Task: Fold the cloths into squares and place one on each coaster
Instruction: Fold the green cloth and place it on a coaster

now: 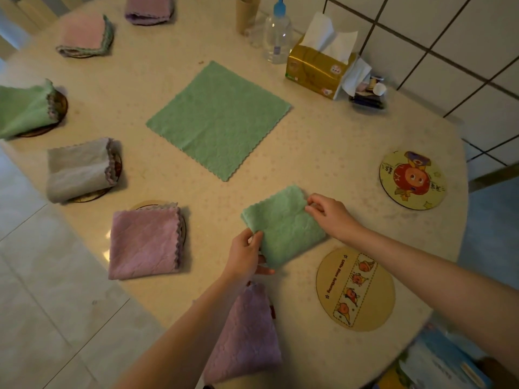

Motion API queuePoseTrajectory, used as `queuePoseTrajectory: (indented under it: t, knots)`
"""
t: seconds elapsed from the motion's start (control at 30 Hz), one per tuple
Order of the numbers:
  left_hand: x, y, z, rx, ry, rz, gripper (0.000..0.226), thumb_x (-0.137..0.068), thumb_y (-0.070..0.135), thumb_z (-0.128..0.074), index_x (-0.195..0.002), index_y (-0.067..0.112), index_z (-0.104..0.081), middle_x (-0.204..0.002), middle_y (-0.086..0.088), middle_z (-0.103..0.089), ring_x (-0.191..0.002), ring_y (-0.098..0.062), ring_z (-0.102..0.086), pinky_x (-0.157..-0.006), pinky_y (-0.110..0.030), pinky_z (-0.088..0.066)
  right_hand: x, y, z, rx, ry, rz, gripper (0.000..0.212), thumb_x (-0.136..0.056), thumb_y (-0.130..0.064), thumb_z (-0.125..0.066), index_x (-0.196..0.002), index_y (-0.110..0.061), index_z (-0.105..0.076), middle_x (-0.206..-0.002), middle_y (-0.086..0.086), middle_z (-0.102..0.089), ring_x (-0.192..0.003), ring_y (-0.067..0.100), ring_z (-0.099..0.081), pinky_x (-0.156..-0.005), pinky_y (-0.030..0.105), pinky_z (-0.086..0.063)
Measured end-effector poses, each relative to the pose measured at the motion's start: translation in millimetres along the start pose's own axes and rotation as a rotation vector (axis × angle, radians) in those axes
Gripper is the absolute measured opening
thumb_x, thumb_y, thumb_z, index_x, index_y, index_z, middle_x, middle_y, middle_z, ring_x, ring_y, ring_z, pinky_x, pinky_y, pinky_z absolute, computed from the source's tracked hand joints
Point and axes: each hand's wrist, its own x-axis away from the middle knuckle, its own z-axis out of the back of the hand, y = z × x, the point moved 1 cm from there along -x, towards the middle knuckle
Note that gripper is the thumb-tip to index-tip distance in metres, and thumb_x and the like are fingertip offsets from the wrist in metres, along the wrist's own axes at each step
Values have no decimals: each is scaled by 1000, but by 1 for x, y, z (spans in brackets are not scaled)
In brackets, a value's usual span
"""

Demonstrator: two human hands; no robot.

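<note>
While pinched shut, both hands (244, 252) (328, 214) hold the folded green cloth (283, 231).

We're in a home here, most likely a kitchen or dining corner. A rounded, cream speckled counter (323, 153) sits tight against a white tiled wall (449, 37) with dark grout, and pale glossy tiles cover the floor (42, 290). Household bits crowd the far edge: a gold tissue pack (317, 70) with a sheet popping up, a clear bottle (276, 37) with a blue cap just beside it, a small tray of odds and ends (368, 94). Cartoon coasters (412, 179) and soft folded cloths (146, 242) ring the counter, all very domestic.
</note>
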Motion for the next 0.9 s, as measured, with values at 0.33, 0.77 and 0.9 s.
queuePoseTrajectory:
  t: [0.33,0.77,0.9]
  knots:
    - [6,2,5,-29,115,81,9,-95,11,-50,-103,7,-49,-88,-19,-60,-52,-26,-65,-39,-35,-54,-5,-8,-6,196,73,-126,18,-92,-33,-54,-103,-19,-51,-88,-3,-60,-80,18,-61,-70,39,-55]
    - [-40,40,28,-972,223,-448,37,-89,27,-61,-122,13,-54,-119,-5,-49,-100,-24,-54,-83,-32,-44,31,-3,-18,409,63,-316,51,-83,-60,-54,-106,-15,-46,-98,2,-57,-83,20,-58,-68,39,-56]
    - [-44,47,26,-1059,231,-438,30,-87,24,-64,-114,12,-58,-110,-6,-54,-95,-24,-54,-75,-28,-40,26,-5,-20,259,53,-423,48,-80,-49,-66,-106,-14,-45,-97,1,-58,-82,20,-60,-69,37,-55]
